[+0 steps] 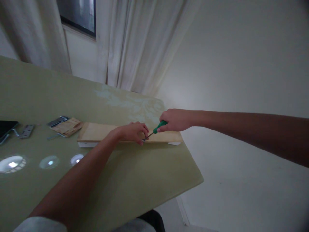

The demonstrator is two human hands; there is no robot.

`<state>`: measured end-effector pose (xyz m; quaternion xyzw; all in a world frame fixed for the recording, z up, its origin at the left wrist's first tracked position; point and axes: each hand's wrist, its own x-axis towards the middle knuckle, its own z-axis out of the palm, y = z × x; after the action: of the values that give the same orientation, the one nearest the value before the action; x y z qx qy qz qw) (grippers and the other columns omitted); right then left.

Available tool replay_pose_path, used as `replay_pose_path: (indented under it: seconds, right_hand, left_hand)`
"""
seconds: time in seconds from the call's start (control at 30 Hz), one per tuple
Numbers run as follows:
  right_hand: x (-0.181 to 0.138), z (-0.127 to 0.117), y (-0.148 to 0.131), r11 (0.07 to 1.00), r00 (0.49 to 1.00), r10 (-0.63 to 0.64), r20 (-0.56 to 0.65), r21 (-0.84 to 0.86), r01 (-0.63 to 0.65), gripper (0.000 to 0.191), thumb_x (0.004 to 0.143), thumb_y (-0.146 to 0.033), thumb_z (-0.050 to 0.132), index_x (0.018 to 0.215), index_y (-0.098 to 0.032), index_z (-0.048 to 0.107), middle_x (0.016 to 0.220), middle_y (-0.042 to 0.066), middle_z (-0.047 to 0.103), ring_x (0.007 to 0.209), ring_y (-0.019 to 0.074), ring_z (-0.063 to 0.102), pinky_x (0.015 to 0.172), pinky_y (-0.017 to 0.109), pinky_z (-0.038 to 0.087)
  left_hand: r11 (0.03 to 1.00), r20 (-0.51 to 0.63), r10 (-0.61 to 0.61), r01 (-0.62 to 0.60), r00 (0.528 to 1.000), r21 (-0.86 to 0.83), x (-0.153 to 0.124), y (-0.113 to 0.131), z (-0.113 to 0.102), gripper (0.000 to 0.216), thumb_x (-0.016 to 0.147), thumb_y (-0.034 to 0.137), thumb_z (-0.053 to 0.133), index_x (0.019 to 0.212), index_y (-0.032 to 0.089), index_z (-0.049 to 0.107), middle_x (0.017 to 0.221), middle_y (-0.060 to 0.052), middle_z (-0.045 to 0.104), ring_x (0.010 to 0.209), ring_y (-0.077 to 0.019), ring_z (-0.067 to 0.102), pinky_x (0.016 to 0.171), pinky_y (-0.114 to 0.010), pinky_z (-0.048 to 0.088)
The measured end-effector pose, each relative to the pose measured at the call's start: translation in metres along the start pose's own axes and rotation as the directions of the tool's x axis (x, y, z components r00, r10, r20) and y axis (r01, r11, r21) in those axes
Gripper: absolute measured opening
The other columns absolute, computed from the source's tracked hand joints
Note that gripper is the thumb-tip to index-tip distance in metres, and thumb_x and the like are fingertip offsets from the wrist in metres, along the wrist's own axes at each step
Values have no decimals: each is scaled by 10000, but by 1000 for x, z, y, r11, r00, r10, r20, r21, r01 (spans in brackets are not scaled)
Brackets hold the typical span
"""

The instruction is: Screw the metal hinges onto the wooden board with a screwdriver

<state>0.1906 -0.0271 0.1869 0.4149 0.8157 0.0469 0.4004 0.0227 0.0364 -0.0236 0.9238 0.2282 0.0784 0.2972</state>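
A long, pale wooden board [96, 132] lies along the table, raised on white pieces at its ends. My right hand [175, 120] is wrapped round the green handle of a screwdriver [160, 126], whose thin shaft slants down and left to the board's near edge. There, a small metal piece [144, 140] sits beside the screwdriver's tip; its exact kind is too small to make out. My left hand [134, 132] rests over the board with thumb and fingers curled in a pinch at that metal piece.
Left of the board lie small wooden pieces [67, 126] with metal parts [58, 120]. Farther left are a grey metal plate [27, 131] and a dark flat object [7, 129]. The table's corner [201, 180] is at the right, beside a white wall [241, 80]. Curtains [145, 42] hang behind.
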Motion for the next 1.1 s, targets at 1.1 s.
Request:
replay_pose_path:
  seconds: [1.1]
  right_hand:
    - [-24, -17, 0, 972, 973, -135, -187, -215, 93, 206, 1070, -390, 575, 1185, -266, 692, 1089, 68, 797, 904, 227, 719, 600, 312, 218]
  left_hand:
    - [991, 8, -135, 135, 991, 1, -19, -30, -22, 621, 767, 380, 833, 1373, 312, 718, 1517, -61, 649, 1377, -292, 609, 1158, -381, 459]
